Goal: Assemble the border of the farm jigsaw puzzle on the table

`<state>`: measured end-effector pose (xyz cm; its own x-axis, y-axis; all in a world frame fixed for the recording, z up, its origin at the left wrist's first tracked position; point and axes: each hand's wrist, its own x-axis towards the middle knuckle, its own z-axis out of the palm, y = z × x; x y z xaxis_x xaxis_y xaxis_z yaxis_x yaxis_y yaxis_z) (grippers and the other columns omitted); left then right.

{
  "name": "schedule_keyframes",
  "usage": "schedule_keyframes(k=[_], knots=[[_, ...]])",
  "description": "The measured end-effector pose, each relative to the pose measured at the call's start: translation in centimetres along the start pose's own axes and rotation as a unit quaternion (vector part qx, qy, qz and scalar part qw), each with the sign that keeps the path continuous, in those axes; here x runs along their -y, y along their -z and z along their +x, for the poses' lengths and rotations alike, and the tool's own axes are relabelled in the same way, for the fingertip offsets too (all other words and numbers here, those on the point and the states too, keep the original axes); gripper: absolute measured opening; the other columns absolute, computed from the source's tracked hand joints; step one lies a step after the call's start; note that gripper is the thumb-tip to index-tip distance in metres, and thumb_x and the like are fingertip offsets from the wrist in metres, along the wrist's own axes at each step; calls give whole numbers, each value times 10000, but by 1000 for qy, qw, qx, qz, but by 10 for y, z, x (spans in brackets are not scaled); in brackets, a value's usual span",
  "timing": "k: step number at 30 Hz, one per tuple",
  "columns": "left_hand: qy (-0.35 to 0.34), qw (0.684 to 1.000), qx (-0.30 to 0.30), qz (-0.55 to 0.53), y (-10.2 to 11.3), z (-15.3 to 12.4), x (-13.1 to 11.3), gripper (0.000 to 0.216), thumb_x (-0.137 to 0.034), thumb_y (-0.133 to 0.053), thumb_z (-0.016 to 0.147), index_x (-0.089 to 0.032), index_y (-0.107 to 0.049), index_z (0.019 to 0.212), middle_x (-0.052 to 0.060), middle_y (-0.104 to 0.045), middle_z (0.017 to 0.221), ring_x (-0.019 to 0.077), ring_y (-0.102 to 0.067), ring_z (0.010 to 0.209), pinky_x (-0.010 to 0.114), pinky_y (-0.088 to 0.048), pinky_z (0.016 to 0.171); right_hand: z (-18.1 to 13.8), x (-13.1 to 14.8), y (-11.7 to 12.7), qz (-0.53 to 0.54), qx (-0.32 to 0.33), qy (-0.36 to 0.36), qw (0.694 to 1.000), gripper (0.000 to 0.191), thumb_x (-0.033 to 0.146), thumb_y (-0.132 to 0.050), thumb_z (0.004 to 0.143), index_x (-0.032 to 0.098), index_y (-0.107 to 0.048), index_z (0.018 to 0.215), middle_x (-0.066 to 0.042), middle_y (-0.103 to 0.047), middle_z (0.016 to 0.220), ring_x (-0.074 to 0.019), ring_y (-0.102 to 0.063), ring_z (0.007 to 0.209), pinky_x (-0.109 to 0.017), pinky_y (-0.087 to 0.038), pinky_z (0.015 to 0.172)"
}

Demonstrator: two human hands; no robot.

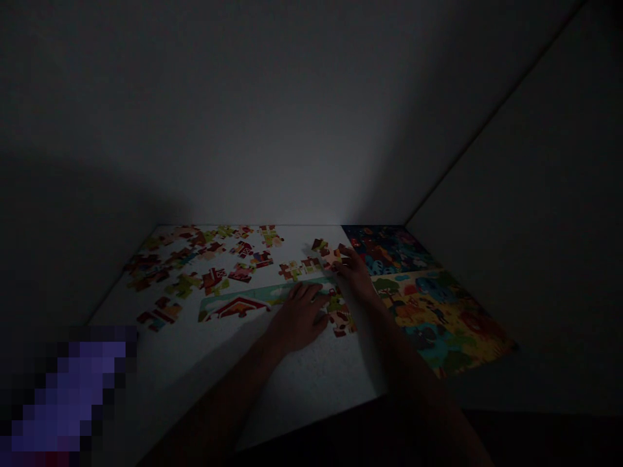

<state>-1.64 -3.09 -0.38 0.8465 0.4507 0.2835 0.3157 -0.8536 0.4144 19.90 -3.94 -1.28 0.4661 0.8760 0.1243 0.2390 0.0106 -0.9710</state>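
Resting near the centre of the frame, the left hand [302, 316] is laid spread over the partly joined puzzle strip [236, 307]. Just right of centre, a puzzle piece [331, 255] is touched by the right hand [357, 275]; whether it is pinched cannot be told. Loose pieces [213, 279] are scattered left of centre; a yellow picture [438, 318] is seen at lower right.

white table [316, 386] | loose puzzle pieces [213, 279] | joined red-roof strip [231, 307] | right: dark-blue picture [389, 250], yellow picture [438, 314]
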Motion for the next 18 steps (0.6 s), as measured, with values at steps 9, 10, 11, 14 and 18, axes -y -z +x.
schedule_keyframes(k=[9,10,11,14,18], knots=[[-10,1000,-1,17,-2,0,2,362,-296,-559,911,-214,-567,1264,92,-530,1370,261,-450,1288,480,-328,1125,-51,8,13,-25,-10,0,1000,589,436,-634,790,244,-524,1335,-21,-695,875,-204,-661,838,-370,-520,806],[-11,1000,-1,16,-2,0,2,363,-293,-555,912,-219,-565,1268,88,-531,1370,260,-453,1286,481,-330,1123,-57,9,14,-26,-15,-1,1000,589,437,-632,795,242,-522,1340,-20,-692,870,-202,-658,834,-369,-520,802],[-12,1000,0,16,-2,0,2,364,-291,-551,913,-222,-564,1270,86,-532,1367,258,-457,1281,480,-331,1122,-64,10,15,-25,-20,-1,999,585,438,-632,799,239,-524,1339,-18,-689,864,-200,-655,831,-367,-520,798],[-15,1000,4,22,-2,1,2,368,-301,-548,916,-212,-569,1273,92,-532,1364,257,-462,1273,471,-330,1124,-87,14,18,-16,-31,-1,999,574,447,-634,812,223,-529,1329,-19,-682,844,-196,-653,818,-365,-522,791],[-16,999,8,28,-2,1,2,367,-306,-543,922,-199,-575,1271,106,-531,1367,265,-459,1281,479,-320,1130,-122,18,25,-37,-46,-20,998,536,433,-620,839,216,-536,1322,-33,-695,843,-198,-656,782,-379,-526,782]])
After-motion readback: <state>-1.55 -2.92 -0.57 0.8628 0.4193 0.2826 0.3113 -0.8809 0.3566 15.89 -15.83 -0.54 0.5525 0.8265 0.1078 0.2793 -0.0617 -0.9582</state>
